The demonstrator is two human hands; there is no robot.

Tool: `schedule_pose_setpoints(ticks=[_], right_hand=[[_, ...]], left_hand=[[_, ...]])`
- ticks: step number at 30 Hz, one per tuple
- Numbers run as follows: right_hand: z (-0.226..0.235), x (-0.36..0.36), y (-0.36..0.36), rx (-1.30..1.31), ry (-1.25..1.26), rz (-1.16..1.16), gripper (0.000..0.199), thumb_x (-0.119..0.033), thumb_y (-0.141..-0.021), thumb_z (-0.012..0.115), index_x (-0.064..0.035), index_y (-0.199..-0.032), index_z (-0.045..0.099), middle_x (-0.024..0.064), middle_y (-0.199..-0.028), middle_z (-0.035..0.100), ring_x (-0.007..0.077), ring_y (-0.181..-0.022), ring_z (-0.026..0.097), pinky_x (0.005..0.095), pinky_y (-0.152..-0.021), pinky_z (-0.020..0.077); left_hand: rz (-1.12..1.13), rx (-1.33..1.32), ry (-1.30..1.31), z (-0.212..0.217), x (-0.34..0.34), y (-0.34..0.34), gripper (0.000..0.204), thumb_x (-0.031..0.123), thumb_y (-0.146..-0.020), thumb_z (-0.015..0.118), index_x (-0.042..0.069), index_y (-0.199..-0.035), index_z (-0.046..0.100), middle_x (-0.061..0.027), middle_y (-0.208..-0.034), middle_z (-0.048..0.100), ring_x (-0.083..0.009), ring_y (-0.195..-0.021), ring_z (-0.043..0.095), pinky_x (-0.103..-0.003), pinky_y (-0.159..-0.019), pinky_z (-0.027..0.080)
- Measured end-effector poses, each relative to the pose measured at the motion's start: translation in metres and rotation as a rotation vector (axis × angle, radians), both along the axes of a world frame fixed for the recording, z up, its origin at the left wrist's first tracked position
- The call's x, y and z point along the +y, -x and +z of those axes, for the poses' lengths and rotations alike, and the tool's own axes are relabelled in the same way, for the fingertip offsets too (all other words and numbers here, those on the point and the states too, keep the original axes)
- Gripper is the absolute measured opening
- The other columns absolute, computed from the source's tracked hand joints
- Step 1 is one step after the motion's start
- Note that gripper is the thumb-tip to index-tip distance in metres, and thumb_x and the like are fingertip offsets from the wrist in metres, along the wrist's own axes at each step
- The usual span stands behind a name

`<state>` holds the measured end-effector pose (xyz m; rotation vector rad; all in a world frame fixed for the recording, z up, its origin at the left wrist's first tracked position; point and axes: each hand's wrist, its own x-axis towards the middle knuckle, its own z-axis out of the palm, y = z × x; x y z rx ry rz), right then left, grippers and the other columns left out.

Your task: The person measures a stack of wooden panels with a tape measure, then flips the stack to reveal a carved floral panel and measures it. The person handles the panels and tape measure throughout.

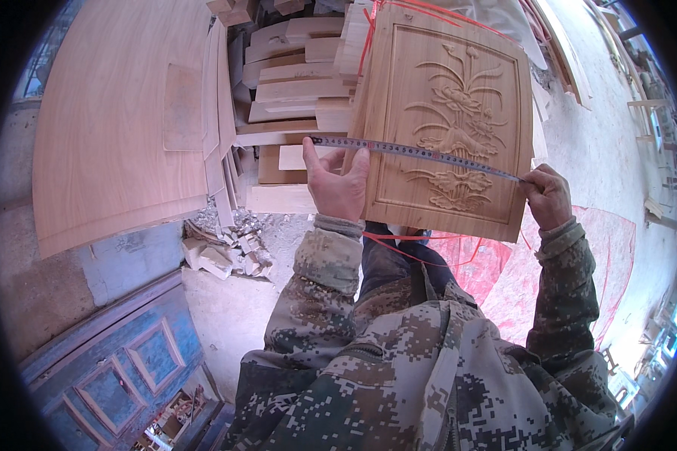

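Observation:
A carved wooden panel (399, 98) with raised flowers and long leaves lies in front of me, its face upward. A thin measuring tape (444, 156) stretches across it from left to right, a little below its middle. My left hand (337, 188) grips the tape just beyond the panel's left edge, thumb and forefinger along the strip. At the right edge, my right hand (547, 197) is closed, pinching the tape's other end. Its curled fingers partly hide that end. No tape case can be made out.
Stacked light wood boards (293, 92) lie left of the panel. Farther left stands a large wooden sheet (120, 128). Red strapping (387, 237) loops near my legs. Wood scraps (237, 252) and a blue panelled piece (120, 383) are at lower left, a reddish sheet (579, 263) at right.

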<state>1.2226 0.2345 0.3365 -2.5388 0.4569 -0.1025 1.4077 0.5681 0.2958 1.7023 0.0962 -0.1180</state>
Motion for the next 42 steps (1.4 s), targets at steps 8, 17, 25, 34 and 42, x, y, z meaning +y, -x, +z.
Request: schedule_pose_setpoints(ticks=[8,17,25,34,42], right_hand=[[0.0054,0.0018,-0.0009,0.013,-0.025,-0.014,0.007,-0.002,-0.087,0.069,0.0021,-0.089,0.074,0.0088,-0.08,0.063,0.0217,-0.071,0.062,0.0343,-0.065,0.0486],[0.0085,0.0043,0.0001,0.045,-0.067,-0.082,0.013,-0.01,-0.084,0.069,-0.0016,-0.088,0.077,0.0126,-0.081,0.066,0.0312,-0.077,0.066,0.0388,-0.071,0.0507],[0.0051,0.0024,0.0017,0.049,-0.075,-0.091,0.013,-0.011,-0.085,0.069,-0.0019,-0.087,0.077,0.0127,-0.081,0.066,0.0317,-0.077,0.066,0.0393,-0.071,0.0507],[0.0033,0.0026,0.0017,-0.009,-0.031,-0.01,0.005,0.001,-0.089,0.067,0.004,-0.089,0.072,0.0069,-0.079,0.061,0.0166,-0.067,0.06,0.0316,-0.061,0.0475],[0.0084,0.0083,-0.0012,0.041,-0.026,-0.068,0.014,-0.004,-0.082,0.062,-0.0012,-0.087,0.075,0.014,-0.085,0.068,0.034,-0.082,0.067,0.0404,-0.075,0.0516]], left_hand=[[0.01,0.038,0.034,0.0028,-0.0007,0.0009,0.106,0.011,-0.087,0.084,-0.011,-0.162,0.012,-0.0175,-0.104,0.072,-0.0167,-0.091,0.069,-0.027,-0.078,0.057],[0.018,0.04,0.021,0.0044,-0.0015,0.0014,0.107,0.011,-0.088,0.084,-0.009,-0.163,0.011,-0.0163,-0.103,0.072,-0.0165,-0.09,0.069,-0.028,-0.078,0.057],[0.032,0.045,0.036,0.006,-0.0031,0.0023,0.107,0.011,-0.087,0.084,-0.009,-0.163,0.011,-0.0167,-0.103,0.073,-0.0169,-0.092,0.069,-0.028,-0.079,0.057],[0.031,0.028,0.007,0.0048,-0.0035,0.0027,0.107,0.012,-0.088,0.083,-0.01,-0.163,0.009,-0.0177,-0.104,0.074,-0.0178,-0.093,0.07,-0.028,-0.08,0.057],[0.034,0.028,-0.005,0.0054,-0.0033,0.0033,0.108,0.012,-0.088,0.083,-0.01,-0.163,0.009,-0.0163,-0.103,0.074,-0.0171,-0.092,0.07,-0.028,-0.081,0.057]])
